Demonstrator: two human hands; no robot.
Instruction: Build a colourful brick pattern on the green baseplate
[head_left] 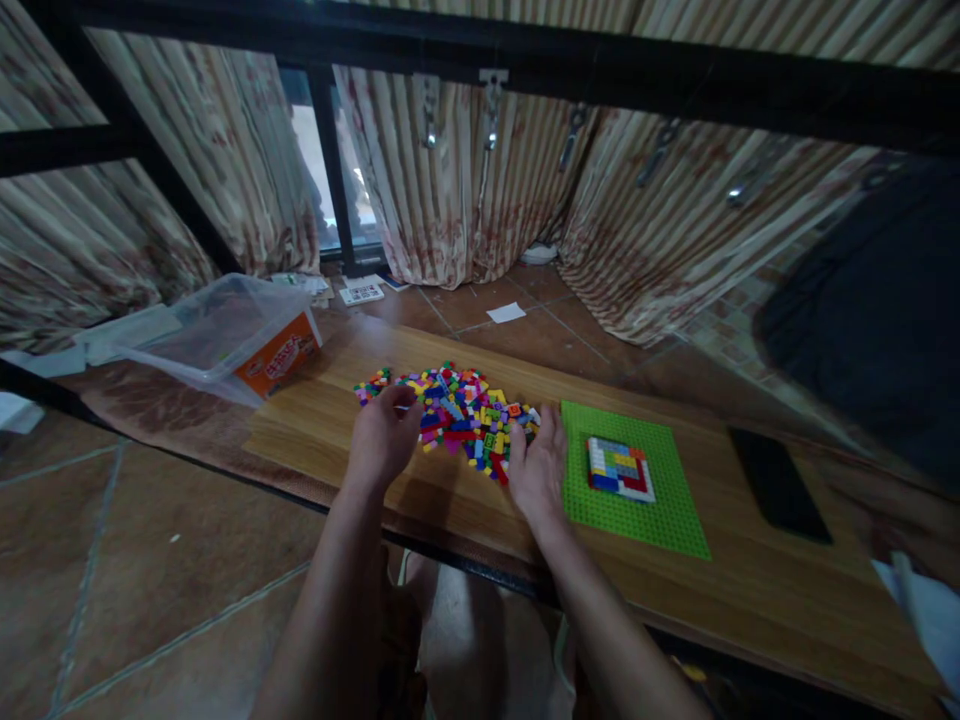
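A heap of small coloured toy bricks (457, 410) lies loose on a wooden board. My left hand (382, 435) is over the left edge of the heap, its fingers bent and a gap showing between thumb and forefinger; I see no brick in it. Along the heap's right side rests my right hand (541, 462), thumb apart from the extended fingers, with nothing visible in its grasp. Just right of that hand is a green studded baseplate (675, 500). A low, roughly square block of mixed bricks (621, 470) sits on the baseplate, with white, red, blue and yellow pieces on top.
A clear plastic box (217, 335) with an orange label stands beyond the board's left end. Toward the right end of the wooden board (750, 590) lies a black phone-like slab (778, 484). White paper (506, 313) lies on the tiled floor before curtains (465, 190).
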